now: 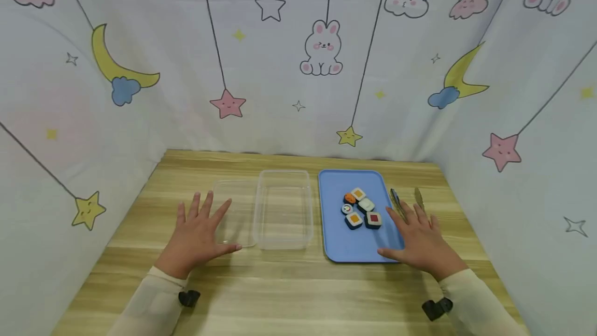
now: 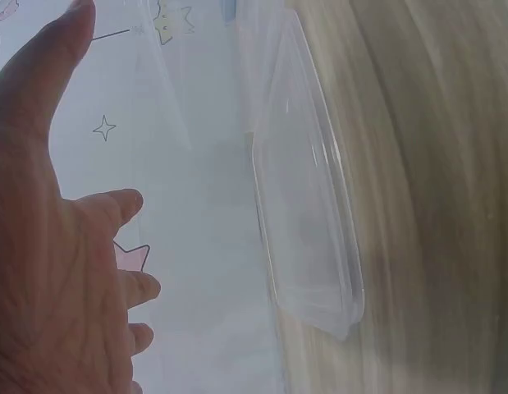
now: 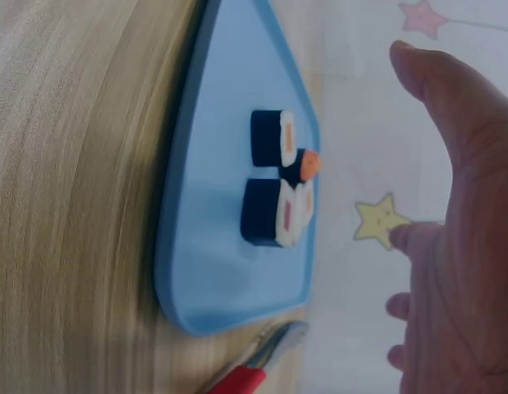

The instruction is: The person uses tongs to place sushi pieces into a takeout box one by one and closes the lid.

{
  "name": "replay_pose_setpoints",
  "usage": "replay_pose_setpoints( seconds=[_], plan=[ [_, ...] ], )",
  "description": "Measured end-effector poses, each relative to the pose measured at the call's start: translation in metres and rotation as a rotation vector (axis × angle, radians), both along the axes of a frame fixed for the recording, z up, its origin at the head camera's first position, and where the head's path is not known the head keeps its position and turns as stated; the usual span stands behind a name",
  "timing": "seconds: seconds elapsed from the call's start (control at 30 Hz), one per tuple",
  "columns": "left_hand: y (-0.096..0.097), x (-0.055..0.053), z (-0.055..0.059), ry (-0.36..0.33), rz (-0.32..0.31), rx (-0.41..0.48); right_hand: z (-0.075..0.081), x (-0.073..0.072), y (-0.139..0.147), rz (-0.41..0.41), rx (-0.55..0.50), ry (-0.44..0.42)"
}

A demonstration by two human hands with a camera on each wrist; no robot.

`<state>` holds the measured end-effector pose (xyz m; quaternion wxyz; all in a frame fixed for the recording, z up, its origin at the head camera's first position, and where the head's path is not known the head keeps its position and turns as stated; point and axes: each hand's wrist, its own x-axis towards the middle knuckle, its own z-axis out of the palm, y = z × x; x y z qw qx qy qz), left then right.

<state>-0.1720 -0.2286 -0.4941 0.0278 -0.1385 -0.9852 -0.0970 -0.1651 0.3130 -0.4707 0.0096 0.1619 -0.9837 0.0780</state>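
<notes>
My left hand (image 1: 196, 232) hovers with fingers spread over the near-left part of a clear plastic lid (image 1: 240, 222), holding nothing. To the right of the lid stands a clear rectangular plastic container (image 1: 283, 245). My right hand (image 1: 417, 240), fingers also spread, is above the right edge of a blue tray (image 1: 336, 242) and grips nothing. Several toy sushi pieces sit grouped on the tray, among them a square roll with a red centre (image 1: 373, 220), one with an orange centre (image 1: 354, 220) and an orange-topped piece (image 3: 307, 166).
Right of the tray lies a metal tool with a red grip (image 3: 240, 381), partly hidden under my right hand in the head view. A wood-grain table (image 1: 280, 294) carries everything. White printed curtains (image 1: 280, 66) enclose its back and sides.
</notes>
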Motion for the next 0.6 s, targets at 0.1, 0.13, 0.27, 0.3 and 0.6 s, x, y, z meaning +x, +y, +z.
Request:
replay_pose_setpoints(
  seconds=[0.1,0.13,0.27,0.3,0.6],
  plan=[
    [0.000,-0.001,-0.001,-0.017,-0.027,0.061,0.000,0.000,0.000,-0.002,0.003,-0.005],
    [0.000,-0.002,-0.002,-0.029,-0.041,0.113,0.000,0.000,0.000,-0.007,0.007,-0.006],
    [0.005,-0.006,-0.008,-0.090,-0.071,0.443,0.003,-0.003,-0.001,-0.026,0.036,0.043],
    [0.008,-0.006,-0.011,-0.101,-0.062,0.538,0.003,-0.003,-0.002,-0.038,0.035,0.062],
    [0.056,-0.010,-0.033,-0.113,0.176,1.040,-0.015,-0.007,0.016,-0.289,-0.191,0.177]
  ],
)
